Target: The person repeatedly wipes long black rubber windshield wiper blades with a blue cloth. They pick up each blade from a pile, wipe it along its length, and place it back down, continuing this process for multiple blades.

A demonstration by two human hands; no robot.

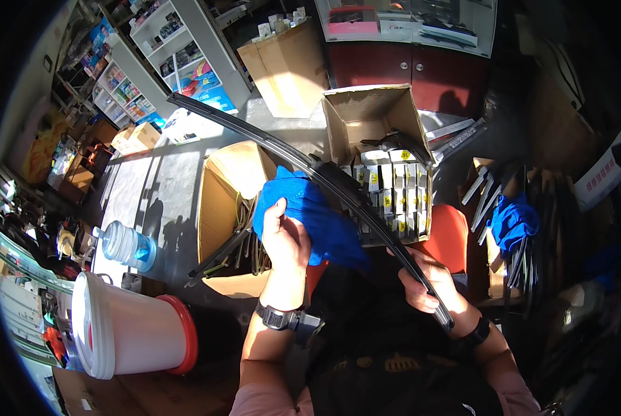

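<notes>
A long black wiper blade [255, 133] runs diagonally across the view, from the upper left down to the lower right. My right hand [425, 281] is closed around its lower end. In my left hand [285, 239] is a blue cloth [296, 194], pinched with the thumb on top. The cloth lies against the near side of the blade's middle; whether it wraps around the blade is hidden. Below the blade, an open cardboard box [217, 187] holds several dark strips [244, 239]. Beyond it, a second open box [373, 104] contains rows of narrow white cartons [400, 197].
On the left stand a white bucket [140, 333] with a red rim and a clear blue water jug [126, 246]. At right, another blue cloth [513, 222] hangs over a bundle of strips. A tall carton [286, 73] and a dark red cabinet [373, 66] stand at the back.
</notes>
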